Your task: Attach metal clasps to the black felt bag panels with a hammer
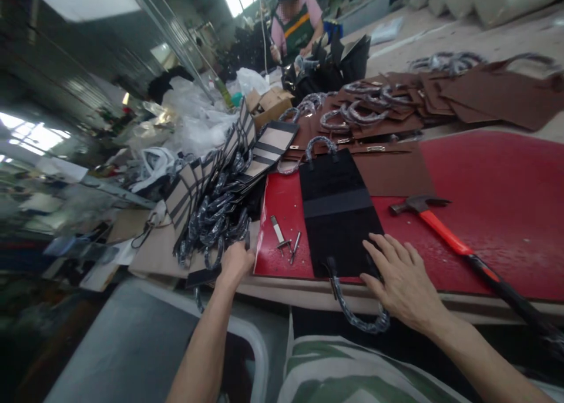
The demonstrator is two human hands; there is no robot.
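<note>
Black flat bag panel [337, 212] under right hand [403, 282], fingers spread flat; left hand [235, 262] fingers curled around stacked wrapped-handle panels [211, 203].

A hammer [445, 229] lies near brown panels [497, 94].

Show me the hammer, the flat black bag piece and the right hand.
hammer [445, 231], head view, on its orange handle.
flat black bag piece [337, 215], head view, on its middle.
right hand [403, 282], head view, on its back.

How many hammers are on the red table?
1. The hammer lies on the red table, to the right of the black bag panel under the right hand. Piles might hide others.
</note>
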